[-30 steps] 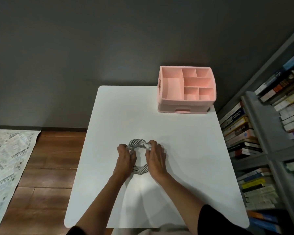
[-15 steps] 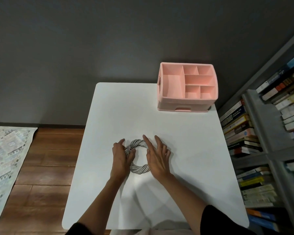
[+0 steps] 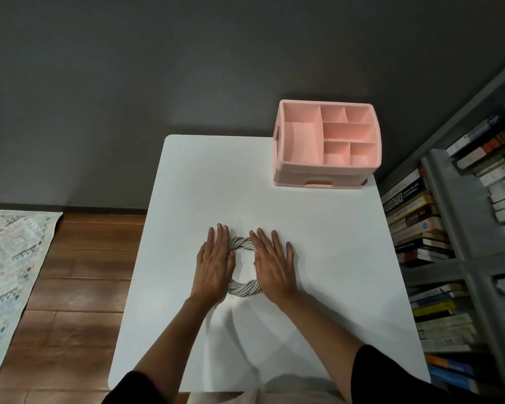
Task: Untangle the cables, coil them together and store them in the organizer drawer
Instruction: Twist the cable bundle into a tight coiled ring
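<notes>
Left hand [image 3: 215,261] and right hand [image 3: 273,263] lie flat, grips wide, fingers straight, pressing the coil [image 3: 242,288] between them. White surface [image 3: 318,243]; organizer [image 3: 292,174] beyond the right grip.

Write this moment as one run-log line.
phase: coiled, not yet stored | left hand: flat on cable coil | right hand: flat on cable coil | organizer drawer: closed

Printed lettering appears only on the spines of the books [image 3: 420,237] stacked in the grey shelf unit [image 3: 442,199] at the right. One dark blue spine [image 3: 403,196] in the upper stack carries large white capitals. A dark spine [image 3: 419,213] just below carries smaller white capitals. Both are too blurred to read reliably. The remaining spine print is too small. No text is legible.
</notes>
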The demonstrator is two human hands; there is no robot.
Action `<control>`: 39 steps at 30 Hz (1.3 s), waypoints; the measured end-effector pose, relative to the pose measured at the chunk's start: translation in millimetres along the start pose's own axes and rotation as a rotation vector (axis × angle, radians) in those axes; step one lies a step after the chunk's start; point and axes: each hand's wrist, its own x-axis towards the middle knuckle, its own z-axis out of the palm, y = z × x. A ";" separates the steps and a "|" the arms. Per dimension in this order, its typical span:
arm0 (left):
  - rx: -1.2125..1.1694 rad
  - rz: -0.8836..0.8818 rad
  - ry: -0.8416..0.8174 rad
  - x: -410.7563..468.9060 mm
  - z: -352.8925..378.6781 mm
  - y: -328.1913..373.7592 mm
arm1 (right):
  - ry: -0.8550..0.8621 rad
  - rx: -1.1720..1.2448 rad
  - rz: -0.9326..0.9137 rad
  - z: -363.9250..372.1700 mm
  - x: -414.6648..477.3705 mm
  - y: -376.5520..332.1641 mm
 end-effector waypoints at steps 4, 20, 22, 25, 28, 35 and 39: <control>0.077 -0.026 -0.023 2.1 0.9 -0.7 | 0.007 0.021 0.013 2.4 0.1 -0.5; 0.174 -0.111 -0.127 8.0 1.7 6.0 | -0.042 -0.003 0.067 -2.8 6.7 -11.6; 0.160 -0.122 -0.118 6.5 3.6 7.4 | -0.056 -0.010 0.088 -4.0 6.6 -13.8; 0.140 -0.135 -0.120 6.3 4.8 8.5 | -0.062 -0.032 0.092 -2.4 5.2 -13.7; 0.113 -0.118 -0.142 6.8 2.4 7.7 | -0.053 -0.022 0.097 -1.1 4.3 -10.5; -0.003 -0.085 -0.119 4.2 -0.3 5.8 | -0.119 -0.011 0.136 -10.4 5.7 -9.6; -0.080 -0.093 -0.107 3.2 -2.7 8.6 | -0.150 0.065 0.162 -14.2 4.2 -12.6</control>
